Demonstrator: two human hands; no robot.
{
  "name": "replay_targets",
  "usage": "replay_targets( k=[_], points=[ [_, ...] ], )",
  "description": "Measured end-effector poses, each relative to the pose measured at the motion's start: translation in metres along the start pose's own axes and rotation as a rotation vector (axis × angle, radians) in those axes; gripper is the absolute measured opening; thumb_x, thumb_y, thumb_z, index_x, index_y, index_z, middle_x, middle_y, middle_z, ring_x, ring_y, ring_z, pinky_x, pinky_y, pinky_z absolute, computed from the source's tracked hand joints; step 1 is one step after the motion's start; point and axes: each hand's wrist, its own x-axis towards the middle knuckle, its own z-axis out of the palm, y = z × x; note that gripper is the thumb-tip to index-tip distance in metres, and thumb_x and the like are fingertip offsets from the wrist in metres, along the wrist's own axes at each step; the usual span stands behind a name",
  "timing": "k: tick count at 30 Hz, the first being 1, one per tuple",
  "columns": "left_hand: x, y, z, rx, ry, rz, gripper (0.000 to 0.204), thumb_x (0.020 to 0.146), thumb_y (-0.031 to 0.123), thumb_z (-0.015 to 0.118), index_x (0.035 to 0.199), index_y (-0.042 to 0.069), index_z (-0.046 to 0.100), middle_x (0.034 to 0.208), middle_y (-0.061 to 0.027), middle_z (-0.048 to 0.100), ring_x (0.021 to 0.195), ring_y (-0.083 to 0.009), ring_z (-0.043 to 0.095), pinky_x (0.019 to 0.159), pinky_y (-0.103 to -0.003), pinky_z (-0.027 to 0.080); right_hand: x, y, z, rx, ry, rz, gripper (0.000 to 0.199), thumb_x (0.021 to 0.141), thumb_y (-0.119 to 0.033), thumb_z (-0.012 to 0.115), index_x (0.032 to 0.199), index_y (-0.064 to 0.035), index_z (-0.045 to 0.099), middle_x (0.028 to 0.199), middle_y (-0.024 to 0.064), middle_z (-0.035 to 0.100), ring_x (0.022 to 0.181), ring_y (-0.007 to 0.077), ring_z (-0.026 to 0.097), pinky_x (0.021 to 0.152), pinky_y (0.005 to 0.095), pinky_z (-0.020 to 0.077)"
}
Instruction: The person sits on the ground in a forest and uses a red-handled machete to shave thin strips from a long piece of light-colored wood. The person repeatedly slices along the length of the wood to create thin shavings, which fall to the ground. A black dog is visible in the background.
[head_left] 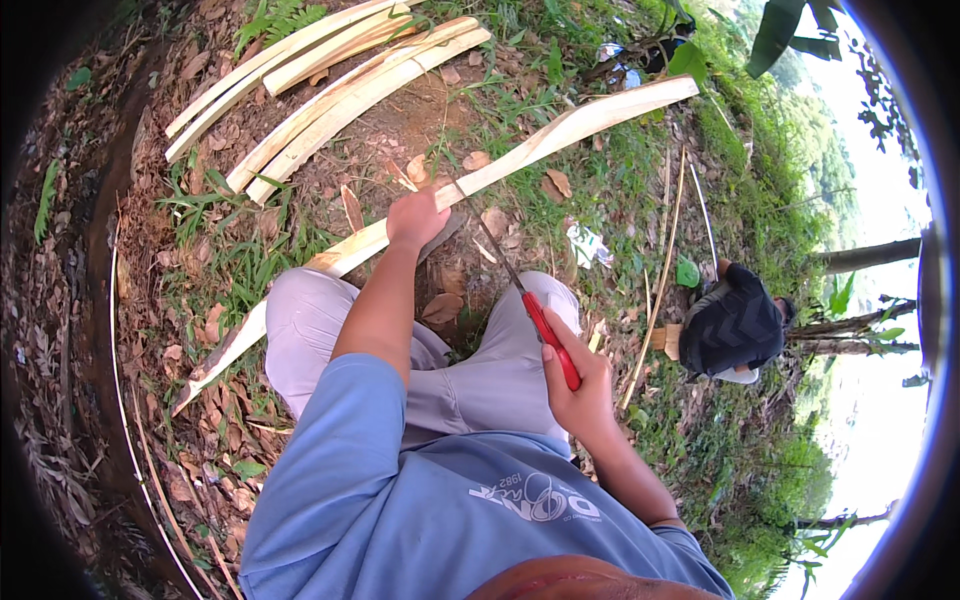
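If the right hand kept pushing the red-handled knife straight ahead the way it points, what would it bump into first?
Probably the long pale split stalk. The right hand aims the red-handled knife up toward where the left hand presses that stalk down. The blade tip already seems to reach it, though depth is hard to judge.

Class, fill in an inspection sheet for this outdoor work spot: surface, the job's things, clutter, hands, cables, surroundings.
Surface: bare soil with grass and dry leaves.
Job's things: long pale strip lying across the ground past the knees; red-handled knife, blade pointing up toward the strip.
Clutter: more pale strips piled at the top left; thin sticks on the right; scraps of litter in the grass.
Hands: left hand pressing on the strip; right hand gripping the knife handle.
Cables: nothing seen.
Surroundings: another person crouched to the right; tree trunks and green slope beyond.
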Motion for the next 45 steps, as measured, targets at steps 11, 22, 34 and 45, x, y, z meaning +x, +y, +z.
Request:
replay_targets(
  k=[11, 22, 34, 45],
  points=[
    [0.003, 0.002, -0.003, -0.002, -0.068, -0.072, 0.045, 0.095, 0.046, 0.074, 0.121, 0.009, 0.073, 0.110, -0.0177, 0.081, 0.107, -0.0383, 0.077, 0.095, -0.052, 0.060, 0.006, -0.021, 0.018, -0.053, -0.113, -0.049, 0.050, 0.102, -0.006, 0.067, 0.152, -0.0010, 0.063, 0.080, 0.0249, 0.074, 0.053, 0.0213, 0.065, 0.059, 0.0342, 0.0526],
    [0.002, 0.004, -0.003, -0.005, -0.073, -0.082, 0.047, 0.094, 0.046, 0.075, 0.120, 0.006, 0.073, 0.109, -0.0194, 0.081, 0.104, -0.0383, 0.078, 0.094, -0.052, 0.061, 0.042, 0.018, 0.022, -0.038, -0.090, 0.003, 0.054, 0.101, -0.004, 0.068, 0.154, -0.0040, 0.061, 0.085, 0.0267, 0.075, 0.062, 0.0328, 0.074, 0.062, 0.0390, 0.0567],
    [0.004, -0.002, -0.001, 0.010, -0.050, -0.010, 0.052, 0.095, 0.049, 0.072, 0.120, 0.003, 0.072, 0.103, -0.0208, 0.080, 0.100, -0.0397, 0.078, 0.090, -0.052, 0.062, 0.079, 0.065, 0.078, 0.007, -0.020, -0.081, 0.055, 0.101, -0.005, 0.068, 0.156, -0.0060, 0.060, 0.094, 0.0273, 0.077, 0.068, 0.0342, 0.076, 0.065, 0.0385, 0.0568],
    [0.001, 0.001, -0.002, -0.016, -0.035, -0.047, 0.045, 0.094, 0.045, 0.076, 0.121, 0.009, 0.073, 0.109, -0.0173, 0.081, 0.104, -0.0374, 0.078, 0.093, -0.052, 0.061, -0.008, -0.005, -0.017, -0.089, -0.071, 0.007, 0.053, 0.103, -0.006, 0.067, 0.155, -0.0037, 0.060, 0.085, 0.0216, 0.076, 0.056, 0.0201, 0.065, 0.059, 0.0339, 0.0508]
  ],
)
